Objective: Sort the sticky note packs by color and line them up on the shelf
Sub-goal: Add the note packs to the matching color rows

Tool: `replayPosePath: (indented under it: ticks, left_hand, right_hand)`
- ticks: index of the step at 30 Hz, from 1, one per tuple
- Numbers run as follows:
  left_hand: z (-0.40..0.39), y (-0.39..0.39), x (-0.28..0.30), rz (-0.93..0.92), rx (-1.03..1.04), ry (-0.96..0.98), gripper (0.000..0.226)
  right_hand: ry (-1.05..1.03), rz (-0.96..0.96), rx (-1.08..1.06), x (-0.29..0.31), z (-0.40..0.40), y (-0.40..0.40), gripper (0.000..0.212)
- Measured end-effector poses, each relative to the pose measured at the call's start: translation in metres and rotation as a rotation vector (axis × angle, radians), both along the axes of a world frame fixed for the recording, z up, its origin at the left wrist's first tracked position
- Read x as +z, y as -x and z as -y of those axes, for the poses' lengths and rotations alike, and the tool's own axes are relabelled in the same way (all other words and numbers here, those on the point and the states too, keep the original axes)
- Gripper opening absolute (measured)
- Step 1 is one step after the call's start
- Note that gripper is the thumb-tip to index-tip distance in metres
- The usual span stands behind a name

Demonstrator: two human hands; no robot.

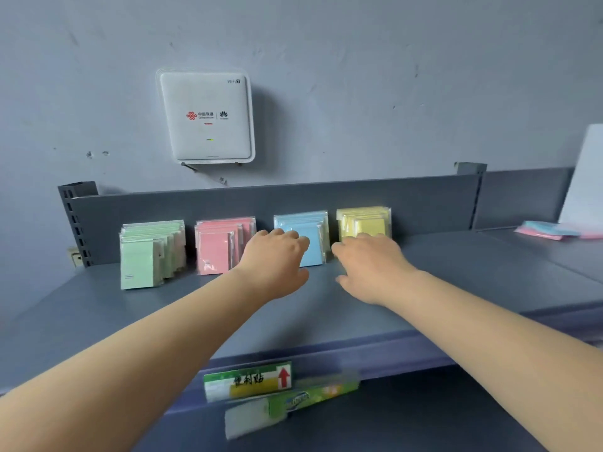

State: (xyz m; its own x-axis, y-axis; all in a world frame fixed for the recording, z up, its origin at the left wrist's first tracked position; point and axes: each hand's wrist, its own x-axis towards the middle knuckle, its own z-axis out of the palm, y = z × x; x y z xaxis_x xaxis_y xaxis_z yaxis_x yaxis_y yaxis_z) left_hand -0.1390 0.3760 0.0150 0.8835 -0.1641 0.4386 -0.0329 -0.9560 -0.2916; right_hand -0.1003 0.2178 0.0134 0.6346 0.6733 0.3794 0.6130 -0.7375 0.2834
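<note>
Grey metal shelf [456,272], matte, under a scuffed wall. Four upright rows of film-wrapped square packs against the back panel: green packs [150,252] at 9 o'clock, pink packs [218,246], blue packs [311,238], yellow packs [363,221] at 3. Left hand [277,265] curled over blue front pack; right hand [368,265] at yellow row, fingers curled, grip unclear.

This looks like a small stationery shop. A grey metal retail shelf [456,275] with slotted uprights carries wrapped sticky note packs [225,246] standing in colour groups, and a price label [248,381] with a red arrow hangs on its front edge. A wall-mounted WiFi router [206,116] hangs above.
</note>
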Motion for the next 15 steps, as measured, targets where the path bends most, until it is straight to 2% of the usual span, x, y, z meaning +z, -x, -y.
replayPosePath:
  ticks: [15]
  left_hand:
    - [0.155, -0.05, -0.006, -0.068, -0.148, 0.02, 0.039]
  right_hand:
    - [-0.075, -0.022, -0.191, -0.008, 0.167, -0.025, 0.033]
